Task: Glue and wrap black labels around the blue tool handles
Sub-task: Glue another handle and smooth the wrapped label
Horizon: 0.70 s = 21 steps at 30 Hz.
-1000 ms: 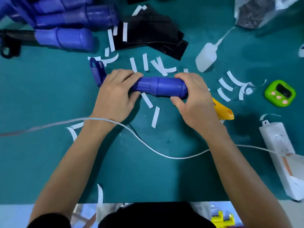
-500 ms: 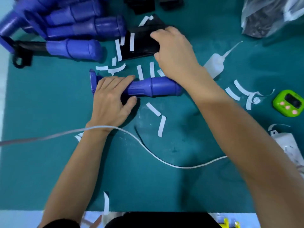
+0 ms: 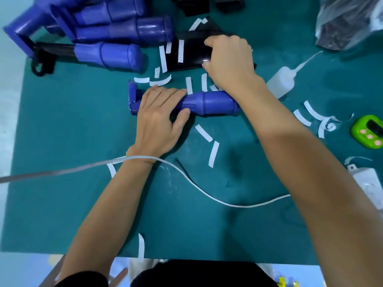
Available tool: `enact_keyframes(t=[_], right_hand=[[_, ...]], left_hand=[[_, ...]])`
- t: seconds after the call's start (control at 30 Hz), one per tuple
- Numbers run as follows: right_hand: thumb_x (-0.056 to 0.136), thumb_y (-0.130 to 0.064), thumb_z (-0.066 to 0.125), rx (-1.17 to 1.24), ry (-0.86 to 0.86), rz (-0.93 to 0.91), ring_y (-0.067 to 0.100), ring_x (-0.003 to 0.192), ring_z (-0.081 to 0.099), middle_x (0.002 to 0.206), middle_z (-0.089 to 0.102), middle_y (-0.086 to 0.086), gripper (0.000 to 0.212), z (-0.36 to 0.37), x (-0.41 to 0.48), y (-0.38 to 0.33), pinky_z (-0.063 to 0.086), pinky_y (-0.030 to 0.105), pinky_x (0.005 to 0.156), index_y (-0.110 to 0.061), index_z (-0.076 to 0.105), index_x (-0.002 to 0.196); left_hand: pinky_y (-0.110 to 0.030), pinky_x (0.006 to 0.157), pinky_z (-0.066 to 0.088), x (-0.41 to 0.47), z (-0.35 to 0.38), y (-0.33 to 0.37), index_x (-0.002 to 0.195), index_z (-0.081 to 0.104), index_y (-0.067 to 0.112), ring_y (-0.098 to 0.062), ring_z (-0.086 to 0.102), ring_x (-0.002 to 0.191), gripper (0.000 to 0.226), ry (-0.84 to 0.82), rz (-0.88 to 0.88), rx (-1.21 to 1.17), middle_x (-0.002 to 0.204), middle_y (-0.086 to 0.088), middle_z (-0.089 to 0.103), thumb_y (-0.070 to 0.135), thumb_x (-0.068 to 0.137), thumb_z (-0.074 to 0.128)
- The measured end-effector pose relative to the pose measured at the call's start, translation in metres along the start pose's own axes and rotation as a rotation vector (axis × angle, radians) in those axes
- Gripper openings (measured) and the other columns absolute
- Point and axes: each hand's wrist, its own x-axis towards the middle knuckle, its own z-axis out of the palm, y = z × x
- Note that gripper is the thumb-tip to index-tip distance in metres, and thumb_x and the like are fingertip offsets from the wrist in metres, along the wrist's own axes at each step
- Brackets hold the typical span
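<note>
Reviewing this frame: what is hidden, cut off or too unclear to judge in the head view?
Head view:
1. How many black labels the right hand grips: its own palm covers them.
2. Middle of the blue tool handle: the left hand grips over it.
3. Display of the green timer: cut by the right edge, too small.
4. Contents of the plastic bag: blurred, cut by the top edge.
</note>
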Motion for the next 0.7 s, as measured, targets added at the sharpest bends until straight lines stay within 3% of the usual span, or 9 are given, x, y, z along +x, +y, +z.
enact_keyframes(t=[0.17,0.27,0.37,0.47,0.53,0.6,0.7], right_hand=[[0.094,-0.008,0.060,0.041,-0.068,-0.001,0.047,0.108,0.060,0.118,0.065,0.025,0.030,-0.016,0.011,0.003,0.054,0.049,0.093,-0.013,0.072,0.121],[0.094,-0.003,0.047,0.135,-0.049,0.034,0.045,0.094,0.055,0.097,0.061,0.023,0.030,-0.022,0.004,0.005,0.051,0.043,0.080,-0.010,0.072,0.109],[0.097,-0.012,0.039,0.299,0.165,0.059,0.040,0.090,0.055,0.092,0.065,0.016,0.027,-0.030,-0.014,0.002,0.046,0.047,0.082,-0.011,0.066,0.103],[0.095,-0.008,0.044,0.729,0.416,0.039,0.010,0.081,0.061,0.088,0.072,-0.012,0.033,-0.045,-0.058,0.005,0.048,0.028,0.075,-0.020,0.073,0.103],[0.095,-0.001,0.045,1.172,0.299,0.059,-0.001,0.074,0.060,0.082,0.070,-0.019,0.034,-0.042,-0.096,0.010,0.047,0.017,0.068,-0.019,0.073,0.101],[0.101,0.001,0.045,1.443,0.033,0.125,0.003,0.079,0.068,0.092,0.077,-0.009,0.032,-0.027,-0.128,0.017,0.052,0.016,0.071,-0.011,0.072,0.110],[0.104,-0.004,0.044,1.466,-0.195,0.212,0.034,0.100,0.073,0.109,0.077,0.019,0.031,-0.001,-0.157,0.026,0.058,0.048,0.094,0.004,0.069,0.121]], left_hand=[[-0.055,0.110,0.043,-0.003,-0.001,-0.001,0.122,0.073,0.001,-0.037,0.064,0.110,0.029,0.003,0.002,-0.027,0.121,-0.011,0.073,0.020,0.102,0.066],[-0.055,0.109,0.043,-0.003,-0.002,-0.001,0.120,0.074,0.001,-0.036,0.065,0.109,0.025,0.016,-0.004,-0.058,0.120,-0.010,0.074,0.016,0.101,0.067],[-0.053,0.108,0.045,-0.003,-0.002,0.001,0.119,0.075,0.002,-0.033,0.063,0.111,0.024,0.051,-0.017,-0.080,0.120,-0.009,0.074,0.015,0.101,0.067],[-0.044,0.107,0.046,-0.004,-0.007,0.001,0.120,0.075,0.003,-0.029,0.061,0.113,0.023,0.143,0.008,-0.109,0.121,-0.008,0.074,0.014,0.101,0.066],[-0.039,0.105,0.046,-0.006,-0.010,0.004,0.122,0.074,0.003,-0.029,0.064,0.110,0.024,0.168,0.037,-0.144,0.122,-0.006,0.074,0.013,0.101,0.067],[-0.032,0.100,0.049,-0.009,-0.009,0.021,0.127,0.071,0.006,-0.021,0.068,0.104,0.030,0.119,0.002,-0.311,0.120,0.002,0.074,0.012,0.098,0.072],[-0.025,0.078,0.057,-0.009,-0.003,0.060,0.134,0.065,0.014,-0.008,0.071,0.086,0.043,-0.107,-0.287,-0.909,0.106,0.012,0.076,0.009,0.091,0.071]])
